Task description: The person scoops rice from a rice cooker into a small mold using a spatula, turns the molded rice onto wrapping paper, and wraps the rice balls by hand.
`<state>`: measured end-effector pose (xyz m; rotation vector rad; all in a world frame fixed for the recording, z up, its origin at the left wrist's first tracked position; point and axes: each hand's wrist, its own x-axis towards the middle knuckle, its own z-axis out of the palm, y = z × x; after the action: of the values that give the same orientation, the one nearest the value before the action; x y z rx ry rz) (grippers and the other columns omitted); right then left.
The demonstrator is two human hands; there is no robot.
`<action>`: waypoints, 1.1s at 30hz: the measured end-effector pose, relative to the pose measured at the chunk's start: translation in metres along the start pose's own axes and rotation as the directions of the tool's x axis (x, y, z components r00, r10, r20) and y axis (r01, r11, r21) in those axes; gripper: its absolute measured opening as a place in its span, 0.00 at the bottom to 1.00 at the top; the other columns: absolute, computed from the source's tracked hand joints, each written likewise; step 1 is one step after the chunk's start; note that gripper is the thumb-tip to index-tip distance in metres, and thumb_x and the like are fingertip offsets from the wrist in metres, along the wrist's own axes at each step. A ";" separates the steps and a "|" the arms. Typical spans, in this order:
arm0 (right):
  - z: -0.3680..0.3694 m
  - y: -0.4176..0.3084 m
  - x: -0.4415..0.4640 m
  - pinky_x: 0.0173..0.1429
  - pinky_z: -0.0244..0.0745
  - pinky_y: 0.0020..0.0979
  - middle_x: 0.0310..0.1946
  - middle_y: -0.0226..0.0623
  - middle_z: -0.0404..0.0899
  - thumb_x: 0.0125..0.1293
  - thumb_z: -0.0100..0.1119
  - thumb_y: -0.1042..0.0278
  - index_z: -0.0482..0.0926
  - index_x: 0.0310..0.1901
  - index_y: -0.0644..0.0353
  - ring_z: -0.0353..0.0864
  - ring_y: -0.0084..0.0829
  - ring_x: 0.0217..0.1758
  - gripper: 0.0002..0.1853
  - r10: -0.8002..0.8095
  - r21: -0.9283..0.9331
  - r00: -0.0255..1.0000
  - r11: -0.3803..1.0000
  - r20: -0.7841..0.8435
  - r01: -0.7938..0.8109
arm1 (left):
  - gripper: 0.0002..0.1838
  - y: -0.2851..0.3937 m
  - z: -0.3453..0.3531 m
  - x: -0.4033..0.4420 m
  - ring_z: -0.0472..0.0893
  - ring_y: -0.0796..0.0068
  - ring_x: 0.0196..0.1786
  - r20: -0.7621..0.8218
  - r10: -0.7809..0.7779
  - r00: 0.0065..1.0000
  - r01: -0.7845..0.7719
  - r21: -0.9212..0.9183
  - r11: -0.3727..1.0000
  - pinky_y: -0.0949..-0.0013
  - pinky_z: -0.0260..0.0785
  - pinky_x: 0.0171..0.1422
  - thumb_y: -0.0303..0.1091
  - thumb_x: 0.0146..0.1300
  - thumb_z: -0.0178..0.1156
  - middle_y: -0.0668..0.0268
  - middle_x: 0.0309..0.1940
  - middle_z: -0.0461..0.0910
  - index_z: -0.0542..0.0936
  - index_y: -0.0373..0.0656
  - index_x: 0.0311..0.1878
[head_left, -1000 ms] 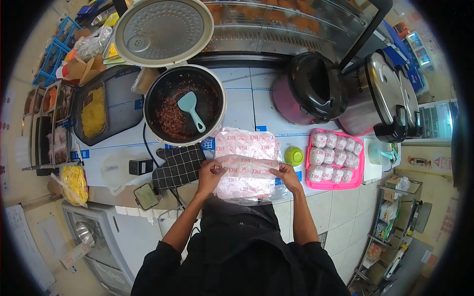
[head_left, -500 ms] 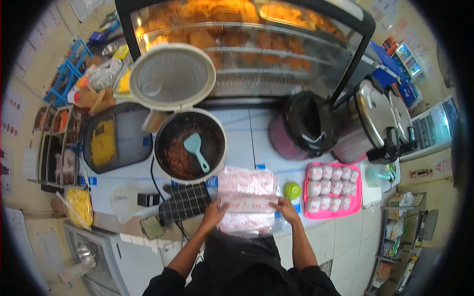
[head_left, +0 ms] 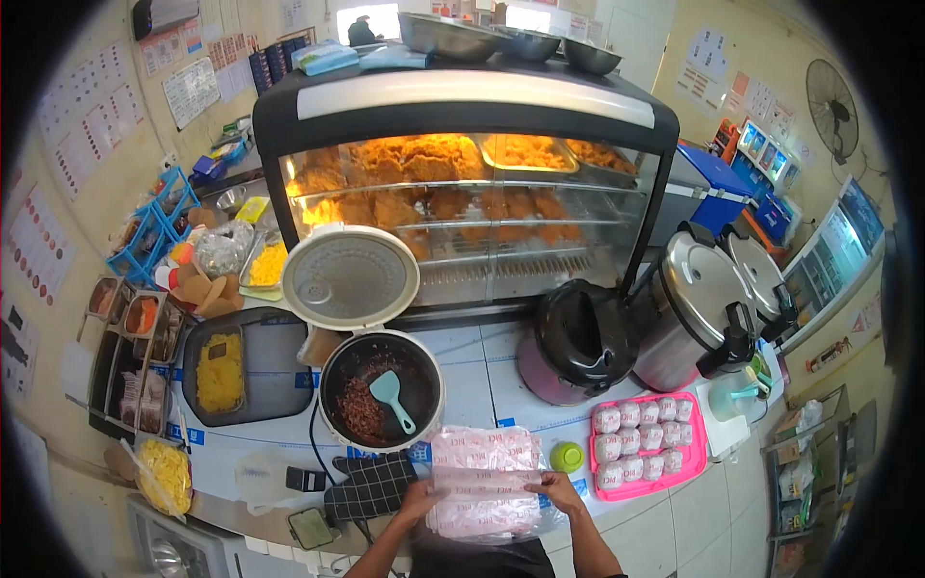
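At the back edge of the work surface (head_left: pixel 462 374), biggest by far, stands the lit display cabinet (head_left: pixel 493 217) w/ fried-looking food on its shelves. Next down: two steel pots (head_left: pixel 672 332) toward the surface's R edge, then a black-lidded cooker (head_left: pixel 578 337) just L of them. Open cooker (head_left: pixel 424 378), lid up, sits L of centre w/ a dark reddish grain mix inside. Pink tray (head_left: pixel 694 470) is by the front R corner, carrying rows of paper-wrapped bundles. Mid front edge: a stack of printed sheets (head_left: pixel 487 445), clear plastic showing round it; dark checked mitt (head_left: pixel 374 487) just beside it, L side. Across the stack, btwn the hands, runs a printed strip (head_left: pixel 487 481); can't tell if it's folded or touching the sheets below. L hand (head_left: pixel 421 500) pinches one end, thumb against fingers; R hand (head_left: pixel 559 490) pinches the other. Smallest: pale spatula (head_left: pixel 387 388) in the open cooker, green cup (head_left: pixel 567 457) near the R hand. Changed in the last sec: mainly the view, tipped up so the full cabinet front shows, vs only its lower part. Surface items look unmoved & both pinches hold as before, i.e. strip handling prob. hasn't advanced; nothing visible on it yet.
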<state>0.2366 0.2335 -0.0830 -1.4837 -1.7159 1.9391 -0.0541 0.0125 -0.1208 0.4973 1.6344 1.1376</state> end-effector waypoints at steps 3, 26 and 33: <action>0.004 0.008 0.004 0.30 0.56 0.24 0.22 0.18 0.72 0.57 0.83 0.74 0.73 0.22 0.50 0.63 0.15 0.25 0.21 0.009 0.063 1.000 0.998 -0.003 -0.009 | 0.24 0.000 0.000 0.005 0.86 0.71 0.49 0.001 0.002 1.000 -0.002 0.023 1.000 0.64 0.78 0.57 0.42 0.65 0.76 0.59 0.50 0.89 0.85 0.37 0.59; 0.008 0.020 0.011 0.54 0.84 0.33 0.44 0.44 0.90 0.61 0.77 0.81 0.75 0.48 0.61 0.89 0.29 0.46 0.19 -0.043 0.163 0.998 0.986 0.049 0.034 | 0.21 0.011 0.002 -0.001 0.85 0.74 0.46 -0.056 0.016 0.998 -0.021 -0.079 0.997 0.68 0.81 0.54 0.36 0.71 0.70 0.61 0.49 0.85 0.77 0.37 0.60; 0.011 0.001 0.005 0.55 0.83 0.30 0.46 0.40 0.90 0.65 0.74 0.78 0.80 0.52 0.64 0.88 0.26 0.46 0.16 -0.006 0.146 0.998 0.989 0.060 -0.003 | 0.17 0.012 -0.003 -0.002 0.84 0.76 0.46 -0.007 0.003 1.000 -0.004 -0.157 0.988 0.70 0.78 0.54 0.38 0.72 0.70 0.64 0.47 0.86 0.81 0.38 0.56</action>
<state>0.2270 0.2296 -0.0886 -1.3866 -1.5583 2.0798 -0.0582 0.0155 -0.1091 0.3955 1.5354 1.2601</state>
